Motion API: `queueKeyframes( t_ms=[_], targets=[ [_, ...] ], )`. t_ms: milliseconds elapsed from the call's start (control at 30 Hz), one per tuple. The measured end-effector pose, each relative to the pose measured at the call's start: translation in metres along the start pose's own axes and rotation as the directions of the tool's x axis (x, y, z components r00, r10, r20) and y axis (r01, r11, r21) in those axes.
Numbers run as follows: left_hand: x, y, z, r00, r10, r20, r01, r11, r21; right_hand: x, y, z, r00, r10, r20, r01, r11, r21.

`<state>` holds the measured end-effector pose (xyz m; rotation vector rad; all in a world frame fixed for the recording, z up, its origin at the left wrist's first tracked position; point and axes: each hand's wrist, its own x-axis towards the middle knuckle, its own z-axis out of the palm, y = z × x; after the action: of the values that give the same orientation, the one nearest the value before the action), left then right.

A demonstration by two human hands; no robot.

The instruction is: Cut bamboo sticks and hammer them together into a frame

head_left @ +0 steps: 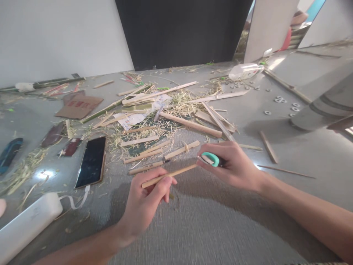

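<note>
My left hand [150,200] is closed around a narrow bamboo strip [176,172], the thumb lying along its top. The strip slants up to the right, its far end reaching my right hand [234,165]. That hand grips a tool with a rounded teal handle end [211,159]; its working part is hidden by the fingers, so its exact kind is unclear. Just beyond the hands lie a short bamboo piece with a band around it [182,150] and a marked bamboo stick [146,167]. Farther up rests a hammer [191,124] with a wooden handle.
A phone [91,162] lies at left, cabled to a white power strip or bank [33,219]. Shavings [182,101] and bamboo strips cover the middle. A plastic bottle [244,71], several white rings [280,99] and a grey cylinder [325,103] are at right; cardboard [79,106] lies left.
</note>
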<state>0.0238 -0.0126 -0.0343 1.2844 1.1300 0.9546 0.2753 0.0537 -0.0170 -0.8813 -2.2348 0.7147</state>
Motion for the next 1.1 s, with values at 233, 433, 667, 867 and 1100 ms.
queueKeyframes(
  t_ms=[233, 433, 667, 867, 1100],
  targets=[
    [0.003, 0.0, 0.003, 0.999, 0.016, -0.039, -0.019, 0.997, -0.075, -0.002, -0.001, 0.003, 0.989, -0.099, 0.111, 0.097, 0.995, 0.024],
    [0.006, 0.001, 0.002, 1.0, 0.011, 0.015, -0.01, 0.997, -0.079, -0.006, 0.003, 0.007, 0.973, -0.123, 0.195, 0.118, 0.992, 0.041],
    [0.006, 0.0, 0.002, 1.0, 0.006, -0.01, -0.007, 0.996, -0.093, -0.008, 0.005, 0.01, 0.957, -0.145, 0.25, 0.14, 0.989, 0.039],
    [0.004, 0.0, 0.001, 0.999, 0.032, -0.026, -0.035, 0.992, -0.118, -0.007, 0.007, 0.011, 0.951, -0.175, 0.255, 0.171, 0.984, 0.037],
    [0.006, -0.004, 0.001, 0.998, 0.047, -0.047, -0.053, 0.991, -0.126, -0.008, 0.01, 0.012, 0.95, -0.182, 0.253, 0.187, 0.982, 0.005]
  ],
)
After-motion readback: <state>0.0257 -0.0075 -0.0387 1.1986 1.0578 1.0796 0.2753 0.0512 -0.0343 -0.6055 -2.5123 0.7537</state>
